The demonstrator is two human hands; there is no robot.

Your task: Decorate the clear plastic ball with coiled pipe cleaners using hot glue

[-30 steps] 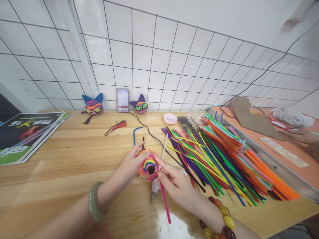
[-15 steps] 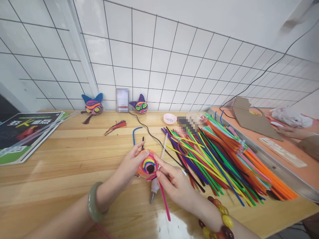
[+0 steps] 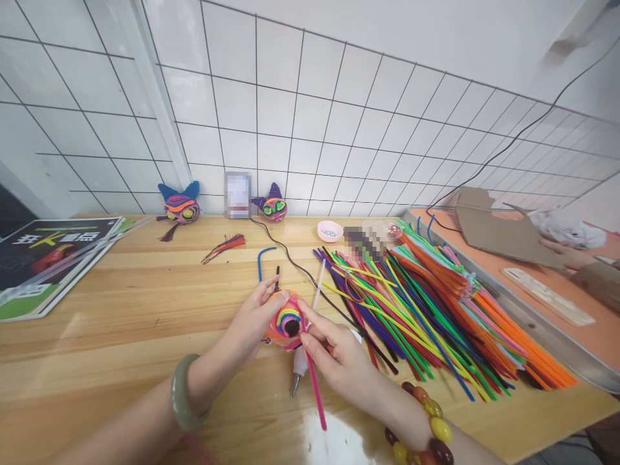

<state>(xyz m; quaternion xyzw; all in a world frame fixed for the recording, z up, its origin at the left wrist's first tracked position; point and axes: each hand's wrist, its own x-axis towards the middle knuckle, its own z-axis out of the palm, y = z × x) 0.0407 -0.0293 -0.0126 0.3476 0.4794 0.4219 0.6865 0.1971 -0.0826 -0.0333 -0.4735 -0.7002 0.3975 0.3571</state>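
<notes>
Seemingly fitting pink strip (image 3: 316,391) along colourful ball (image 3: 285,323); left hand (image 3: 249,320) clasping ball beneath thumb, right hand (image 3: 341,358) pinching strip at ball's edge, tail below fingertips; next move likely calls for steady pressure

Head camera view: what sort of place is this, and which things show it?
Probably a craft workspace: multicoloured fuzzy pipe cleaners lie on a pale wooden table, and a striped, blue-eared fuzzy figure sits towards the back.

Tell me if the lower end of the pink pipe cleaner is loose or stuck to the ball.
Loose: the pink pipe cleaner extends below the right hand, its tip clear of the ball.
</notes>
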